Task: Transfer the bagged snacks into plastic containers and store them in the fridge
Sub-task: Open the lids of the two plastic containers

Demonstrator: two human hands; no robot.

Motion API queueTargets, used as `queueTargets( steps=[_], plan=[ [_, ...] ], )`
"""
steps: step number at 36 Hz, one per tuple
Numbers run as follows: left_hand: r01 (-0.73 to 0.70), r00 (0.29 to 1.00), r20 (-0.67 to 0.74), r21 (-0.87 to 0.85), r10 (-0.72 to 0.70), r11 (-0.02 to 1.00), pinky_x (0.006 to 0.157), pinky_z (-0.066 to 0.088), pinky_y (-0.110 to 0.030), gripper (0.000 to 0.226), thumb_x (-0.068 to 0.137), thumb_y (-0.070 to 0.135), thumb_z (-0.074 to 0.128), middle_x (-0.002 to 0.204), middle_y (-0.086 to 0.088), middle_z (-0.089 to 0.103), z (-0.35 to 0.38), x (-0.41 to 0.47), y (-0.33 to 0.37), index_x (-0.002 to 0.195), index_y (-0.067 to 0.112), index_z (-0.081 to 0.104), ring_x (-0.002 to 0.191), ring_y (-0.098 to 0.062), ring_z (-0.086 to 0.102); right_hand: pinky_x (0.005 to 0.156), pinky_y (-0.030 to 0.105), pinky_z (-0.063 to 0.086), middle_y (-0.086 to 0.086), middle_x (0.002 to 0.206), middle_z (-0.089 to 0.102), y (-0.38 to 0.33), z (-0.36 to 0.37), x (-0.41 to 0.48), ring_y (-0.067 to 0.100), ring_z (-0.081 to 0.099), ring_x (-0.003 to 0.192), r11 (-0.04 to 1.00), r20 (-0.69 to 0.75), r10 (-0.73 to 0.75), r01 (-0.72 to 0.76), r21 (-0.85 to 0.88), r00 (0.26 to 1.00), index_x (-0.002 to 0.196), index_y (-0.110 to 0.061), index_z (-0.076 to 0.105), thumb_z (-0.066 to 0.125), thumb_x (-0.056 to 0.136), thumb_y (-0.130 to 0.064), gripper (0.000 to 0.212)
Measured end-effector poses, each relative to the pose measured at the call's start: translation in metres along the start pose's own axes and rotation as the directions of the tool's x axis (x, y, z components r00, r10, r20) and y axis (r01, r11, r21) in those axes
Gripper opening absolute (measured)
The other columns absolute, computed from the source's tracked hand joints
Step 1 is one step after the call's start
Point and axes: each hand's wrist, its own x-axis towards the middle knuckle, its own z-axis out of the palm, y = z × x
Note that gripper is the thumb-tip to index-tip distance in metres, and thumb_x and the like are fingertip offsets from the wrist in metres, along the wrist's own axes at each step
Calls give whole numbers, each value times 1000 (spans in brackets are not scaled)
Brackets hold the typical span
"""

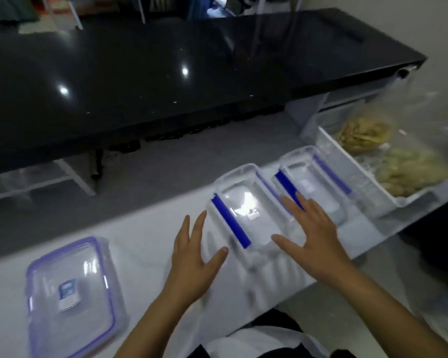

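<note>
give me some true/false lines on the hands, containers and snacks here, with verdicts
1. The left hand and the right hand are both open and hold nothing. True.
2. The bagged snacks lie inside the middle container. False: they sit in the tray at the far right.
3. The purple-rimmed container lies left of both hands. True.
4. The far counter is white. False: it is black and glossy.
5. The middle container and the right container both have blue clips. True.
</note>
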Motion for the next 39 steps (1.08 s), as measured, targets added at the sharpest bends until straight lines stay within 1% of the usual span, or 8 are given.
queueTargets(
  steps=[6,11,16,20,25,28,36,39],
  plan=[
    [-1,1000,19,-104,3,995,120,30,-47,90,88,43,72,167,13,1,60,32,45,151,53,7,153,-19,15,120,49,4,-10,167,-4,99,-42,13,21,-9,153,963,66,147,-128,-237,987,138,-68,-7,31,76,-87,75],
    [98,989,-88,-195,-117,976,113,35,-38,87,91,20,71,161,18,20,86,45,54,150,54,17,148,-14,28,119,58,-5,-11,161,-27,153,-54,42,27,-24,150,923,131,56,-2,-384,990,143,-64,-18,9,69,-95,84],
    [255,921,-209,-310,-328,916,99,53,-55,79,90,10,72,150,8,44,97,47,61,147,49,33,137,-23,46,118,61,-9,-12,160,-33,188,-51,72,25,-34,146,921,174,-43,106,-375,984,143,-63,-19,10,72,-96,83],
    [286,878,-302,-291,-371,913,90,57,-58,70,92,4,66,142,4,56,94,44,66,147,40,44,125,-25,58,117,63,-9,-12,162,-27,197,-37,82,29,-34,146,923,197,-158,216,-319,967,146,-64,-10,14,80,-92,75],
    [318,826,-409,-227,-387,920,87,59,-54,57,93,2,59,132,7,64,87,35,75,141,32,55,107,-23,68,113,51,-23,-8,165,-17,192,-29,88,33,-29,148,916,188,-218,268,-300,958,152,-53,17,11,85,-87,75],
    [352,778,-471,-224,-417,909,84,60,-53,52,95,0,56,130,6,64,82,35,75,140,26,58,97,-21,70,115,56,-13,-4,167,-9,185,-28,89,33,-30,147,911,207,-214,271,-310,955,150,-48,30,9,85,-85,78],
    [390,720,-554,-175,-418,904,80,61,-49,51,95,0,50,116,6,66,78,28,75,132,34,61,106,-25,67,119,61,-3,-1,168,3,175,-25,80,32,-30,147,917,214,-181,244,-316,960,144,-47,44,6,84,-86,81],
    [360,725,-556,-196,-405,912,83,61,-50,50,95,1,49,123,6,65,77,27,75,134,31,60,107,-25,67,119,61,0,0,168,5,171,-22,77,32,-28,148,930,186,-162,213,-300,969,144,-45,45,9,85,-86,81]
  ],
)
